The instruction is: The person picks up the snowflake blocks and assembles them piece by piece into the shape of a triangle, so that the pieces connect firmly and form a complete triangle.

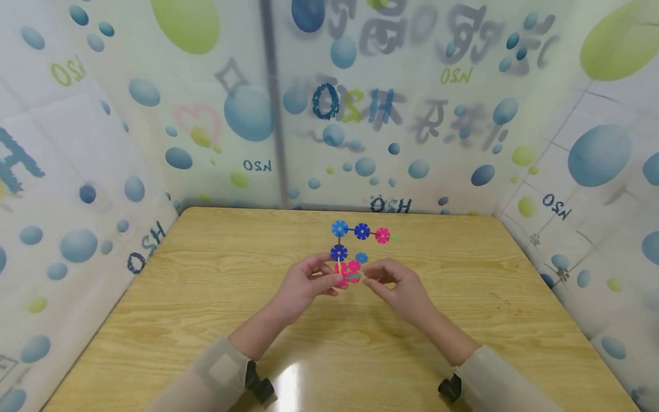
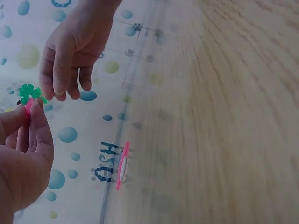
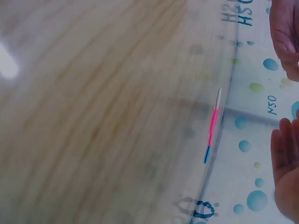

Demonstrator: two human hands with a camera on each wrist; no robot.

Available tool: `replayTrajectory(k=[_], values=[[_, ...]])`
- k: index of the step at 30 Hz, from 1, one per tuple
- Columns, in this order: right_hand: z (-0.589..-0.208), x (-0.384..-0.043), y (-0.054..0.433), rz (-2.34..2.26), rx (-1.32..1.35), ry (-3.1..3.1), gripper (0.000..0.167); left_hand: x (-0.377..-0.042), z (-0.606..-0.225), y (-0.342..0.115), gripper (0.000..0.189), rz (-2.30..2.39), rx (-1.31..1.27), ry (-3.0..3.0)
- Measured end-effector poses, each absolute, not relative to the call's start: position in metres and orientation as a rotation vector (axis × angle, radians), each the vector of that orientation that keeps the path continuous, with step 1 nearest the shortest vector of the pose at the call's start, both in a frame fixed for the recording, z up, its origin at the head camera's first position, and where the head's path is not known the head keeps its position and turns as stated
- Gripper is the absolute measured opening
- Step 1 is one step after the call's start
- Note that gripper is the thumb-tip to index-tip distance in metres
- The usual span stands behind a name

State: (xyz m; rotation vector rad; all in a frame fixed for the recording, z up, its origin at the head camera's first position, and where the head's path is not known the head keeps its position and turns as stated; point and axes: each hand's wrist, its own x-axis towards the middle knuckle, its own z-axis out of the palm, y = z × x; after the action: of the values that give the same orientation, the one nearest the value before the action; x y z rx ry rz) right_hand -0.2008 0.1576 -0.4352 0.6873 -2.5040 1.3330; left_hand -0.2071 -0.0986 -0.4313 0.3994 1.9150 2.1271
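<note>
My left hand (image 1: 304,286) pinches a pink notched disc (image 2: 29,106) between thumb and fingertips. A green notched disc (image 2: 30,92) sticks out beside it, joined at its edge. From the held end a chain of discs reaches away in the head view: a dark blue disc (image 1: 338,252), a light blue disc (image 1: 339,228), another dark blue disc (image 1: 362,231) and a pink disc (image 1: 382,235) at the far right. Thin edge-on discs link them. My right hand (image 1: 404,289) hovers just right of the green disc; in the left wrist view its fingers hang loosely with nothing between them.
Loose discs lie on the wooden table (image 1: 206,286) beyond the hands, among them a small blue disc (image 1: 362,258) and a pink disc (image 1: 354,265). Printed sheets (image 1: 247,166) stand around the table's back and sides.
</note>
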Motion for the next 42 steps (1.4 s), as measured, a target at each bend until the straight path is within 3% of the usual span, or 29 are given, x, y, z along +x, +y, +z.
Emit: replayTrajectory(k=[14, 25, 42], values=[[-0.445, -0.256, 0.176, 1.446, 0.338, -2.869, 0.018, -0.207, -0.427, -0.102, 0.049, 2.136, 0.37, 1.905], [-0.455, -0.301, 0.173, 1.406, 0.258, -3.021, 0.019, -0.208, -0.43, -0.104, 0.053, 2.121, 0.349, 1.9], [-0.467, -0.315, 0.163, 1.562, 0.2, -3.025, 0.023, -0.208, -0.427, -0.099, 0.057, 2.121, 0.39, 1.884]])
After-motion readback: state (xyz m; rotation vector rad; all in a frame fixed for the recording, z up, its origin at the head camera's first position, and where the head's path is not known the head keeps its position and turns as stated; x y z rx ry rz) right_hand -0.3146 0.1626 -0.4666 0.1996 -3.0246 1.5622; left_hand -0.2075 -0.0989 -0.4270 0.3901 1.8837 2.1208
